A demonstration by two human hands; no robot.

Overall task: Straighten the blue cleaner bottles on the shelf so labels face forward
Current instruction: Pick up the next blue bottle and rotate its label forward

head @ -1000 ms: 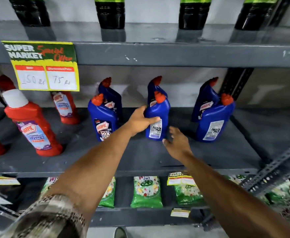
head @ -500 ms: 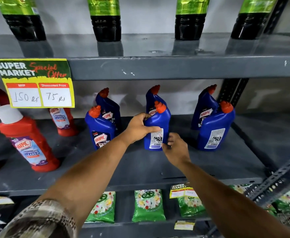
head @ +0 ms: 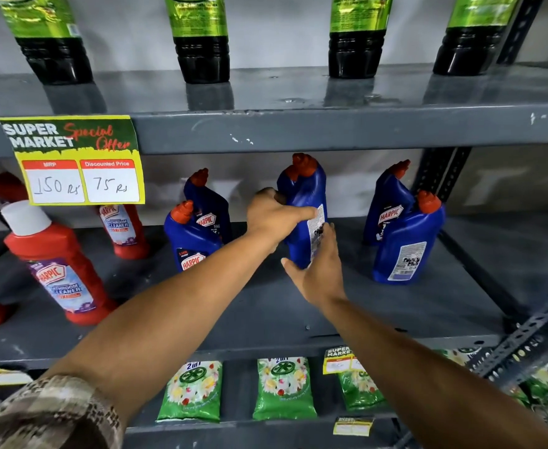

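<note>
Nearest you, a patterned sleeve (head: 49, 413) covers your left forearm. Below the grey shelf (head: 395, 306), green pouches (head: 190, 390) read "2in1", beside a small "SUPER MARKET" tag (head: 339, 359). Your right hand (head: 318, 270) cups the lower right edge of the middle blue bottle (head: 303, 205), fingers spread along its back label. Your left hand (head: 274, 217) wraps the same bottle's left side, thumb pressed across the front. That bottle stands mid-shelf, its white printed back label turned toward the right, its text too blurred to read. To its left, two blue bottles (head: 191, 234) show red "HARPIC" badges facing forward. To its right, the front bottle (head: 407, 247) shows its back label while the one behind (head: 387, 205) shows "HARPIC". Red bottles (head: 55, 264) at left read "HARPIC BATHROOM CLEANER". A yellow price sign (head: 71, 160) reads "SUPER MARKET Special Offer, MRP 150 Rs, Discounted Price 75 Rs". On the upper shelf stand dark bottles with green wrappers (head: 201, 37), against a pale wall.
</note>
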